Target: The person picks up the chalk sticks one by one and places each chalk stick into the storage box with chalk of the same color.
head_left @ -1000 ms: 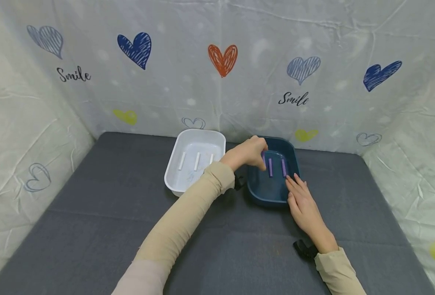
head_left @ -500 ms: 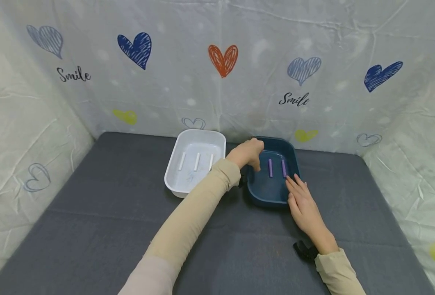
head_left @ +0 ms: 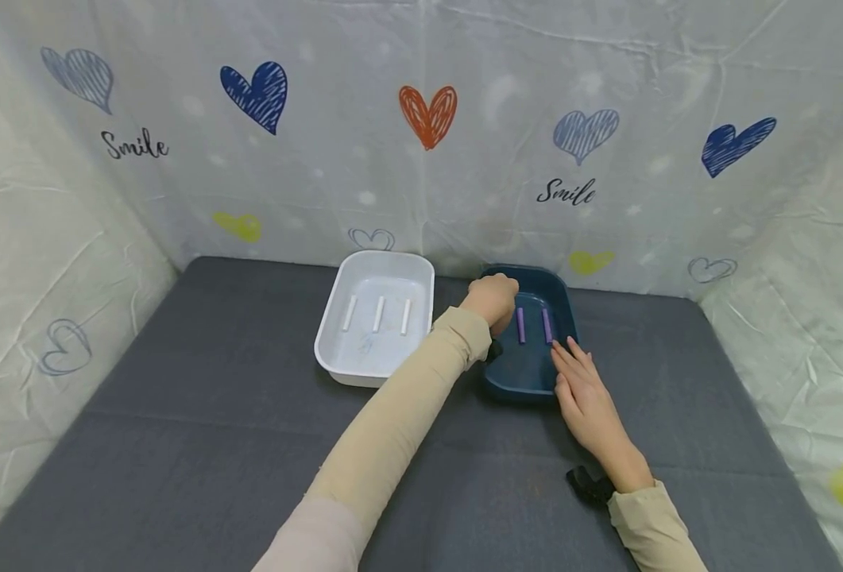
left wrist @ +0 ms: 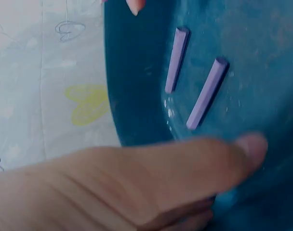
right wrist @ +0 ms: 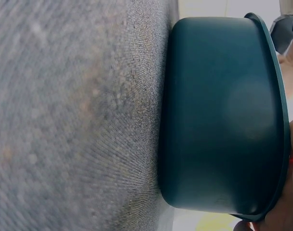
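Observation:
In the head view, my left hand (head_left: 493, 300) reaches down into the left side of a dark teal basin (head_left: 524, 391). Two purple chalk sticks lie side by side on its floor, a left one (head_left: 520, 326) and a right one (head_left: 547, 326). The left wrist view shows these same sticks beyond the extended thumb (left wrist: 209, 159); the other fingers are mostly hidden beneath it. Whether they hold anything cannot be seen. My right hand (head_left: 589, 401) rests with fairly straight fingers on the basin's right rim, and the right wrist view shows the basin's outer wall (right wrist: 219, 115).
Left of the teal basin stands a white basin (head_left: 326, 334) with three white sticks (head_left: 378, 314) in a row. Both basins sit near the back of a grey cloth-covered table (head_left: 199, 477). A heart-printed curtain (head_left: 364, 103) encloses the back and sides.
A purple stick by my left fingers one second ago is now out of sight. The left hand drew back slightly, then moved lower into the teal basin. The right hand stays put.

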Demonstrator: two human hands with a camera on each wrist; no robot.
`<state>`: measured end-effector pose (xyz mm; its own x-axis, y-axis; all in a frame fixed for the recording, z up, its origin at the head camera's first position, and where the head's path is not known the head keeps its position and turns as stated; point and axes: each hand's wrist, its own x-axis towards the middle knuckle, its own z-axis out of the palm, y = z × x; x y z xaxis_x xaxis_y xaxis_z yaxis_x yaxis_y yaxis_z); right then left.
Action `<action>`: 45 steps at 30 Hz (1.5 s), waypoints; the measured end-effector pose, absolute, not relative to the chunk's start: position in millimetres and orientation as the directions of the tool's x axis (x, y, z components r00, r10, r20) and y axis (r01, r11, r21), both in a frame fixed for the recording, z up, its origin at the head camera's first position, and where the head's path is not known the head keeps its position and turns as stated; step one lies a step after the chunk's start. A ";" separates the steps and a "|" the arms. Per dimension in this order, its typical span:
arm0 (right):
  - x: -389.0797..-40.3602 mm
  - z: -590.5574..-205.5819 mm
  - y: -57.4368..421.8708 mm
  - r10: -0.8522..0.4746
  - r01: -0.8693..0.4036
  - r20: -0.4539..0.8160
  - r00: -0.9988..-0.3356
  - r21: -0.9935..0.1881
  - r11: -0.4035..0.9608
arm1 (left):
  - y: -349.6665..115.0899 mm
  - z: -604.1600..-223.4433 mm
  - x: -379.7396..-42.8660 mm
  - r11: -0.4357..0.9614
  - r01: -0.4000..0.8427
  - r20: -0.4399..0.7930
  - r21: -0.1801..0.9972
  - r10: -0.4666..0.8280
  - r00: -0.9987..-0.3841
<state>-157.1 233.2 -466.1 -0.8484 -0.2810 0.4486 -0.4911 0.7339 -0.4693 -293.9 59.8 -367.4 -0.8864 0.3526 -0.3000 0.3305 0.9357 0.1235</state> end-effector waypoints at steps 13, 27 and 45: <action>-157.0 -470.1 232.0 -0.285 -0.505 0.471 -0.835 -0.451 0.736 | 69.6 -388.3 -291.5 0.956 0.291 -0.307 0.035 0.287 -0.908; -155.6 -470.7 231.8 -0.283 -0.501 0.464 -0.840 -0.460 0.733 | 67.9 -404.4 -291.5 0.948 0.317 -0.251 0.000 0.307 -0.918; -158.2 -469.5 233.3 -0.288 -0.511 0.473 -0.832 -0.452 0.731 | 62.2 -399.7 -292.1 0.932 0.357 -0.241 0.068 0.363 -0.900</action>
